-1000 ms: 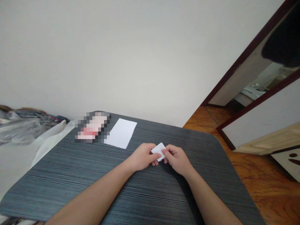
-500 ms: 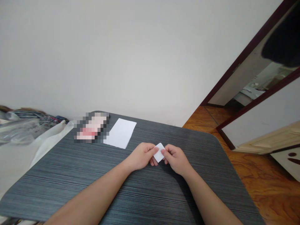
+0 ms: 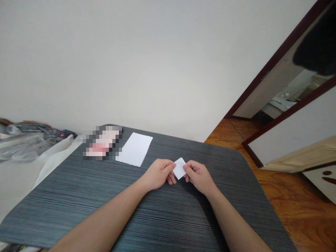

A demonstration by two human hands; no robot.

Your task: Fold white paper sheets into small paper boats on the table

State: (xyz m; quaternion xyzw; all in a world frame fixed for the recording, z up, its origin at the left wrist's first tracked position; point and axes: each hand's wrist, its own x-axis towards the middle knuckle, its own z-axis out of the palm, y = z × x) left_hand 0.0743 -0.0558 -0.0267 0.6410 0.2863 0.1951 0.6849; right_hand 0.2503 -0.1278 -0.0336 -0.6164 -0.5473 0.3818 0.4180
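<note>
Your left hand (image 3: 159, 174) and right hand (image 3: 200, 176) pinch opposite corners of the small white paper (image 3: 179, 169) over the table (image 3: 168, 224), likely to steady it. Larger sheet (image 3: 135, 148) lies far left, probably out of your way.

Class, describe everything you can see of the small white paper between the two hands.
The paper is small, plain white and roughly square, turned so one corner points away from the person and one towards them. It looks smooth; any folds or layers are too small to tell. The left hand pinches its left corner and the right hand its right, thumbs on top, over the dark table.
</note>
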